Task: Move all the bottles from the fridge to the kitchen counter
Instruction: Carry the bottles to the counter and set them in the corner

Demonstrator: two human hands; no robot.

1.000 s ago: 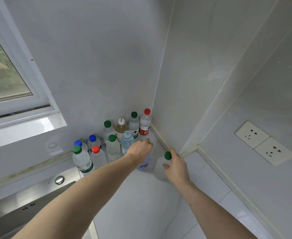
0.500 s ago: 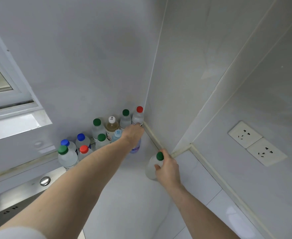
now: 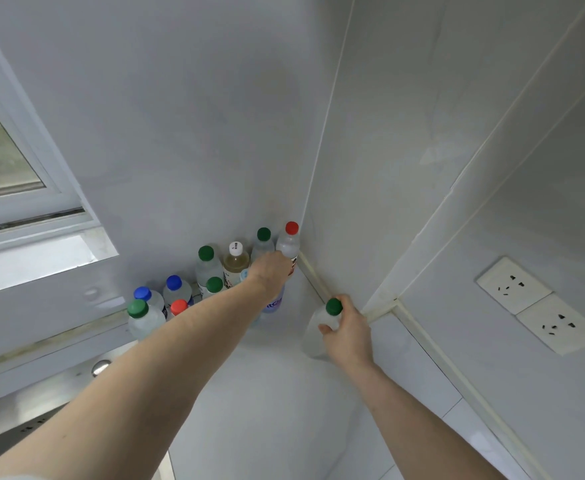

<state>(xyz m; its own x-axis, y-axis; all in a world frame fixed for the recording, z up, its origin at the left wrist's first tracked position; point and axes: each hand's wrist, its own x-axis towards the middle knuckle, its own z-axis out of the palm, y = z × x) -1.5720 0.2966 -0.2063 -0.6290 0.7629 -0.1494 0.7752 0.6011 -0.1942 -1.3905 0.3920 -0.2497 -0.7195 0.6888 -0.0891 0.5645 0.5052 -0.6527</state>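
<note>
Head view, looking down into a white wall corner [image 3: 313,216] where the tabletop [image 3: 267,393] ends. Far left of the corner: window [image 3: 4,161], and below it a steel sink edge [image 3: 42,393]. Nearer the corner, a cluster of bottles stands upright on the tabletop: green-capped bottle [image 3: 140,317] at the front left, two blue-capped bottles [image 3: 175,287] behind it, red-capped small bottle [image 3: 179,306] between them. Closer to the corner: two more green caps [image 3: 206,254], a white-capped yellowish bottle [image 3: 235,259], another green cap [image 3: 263,234], and a red-capped bottle [image 3: 289,240] right in the corner.

Left hand [image 3: 272,275] reaches over a purple-labelled bottle [image 3: 273,304] that stands just in front of the corner row; fingers curl down over its top, cap hidden, grip likely but contact not fully visible.

Right hand [image 3: 348,332], right of the corner line, pinches the neck of a clear green-capped bottle [image 3: 318,332] whose base is at the tabletop, beside the wall trim.

Far right of the corner: two wall sockets [image 3: 540,306].
</note>
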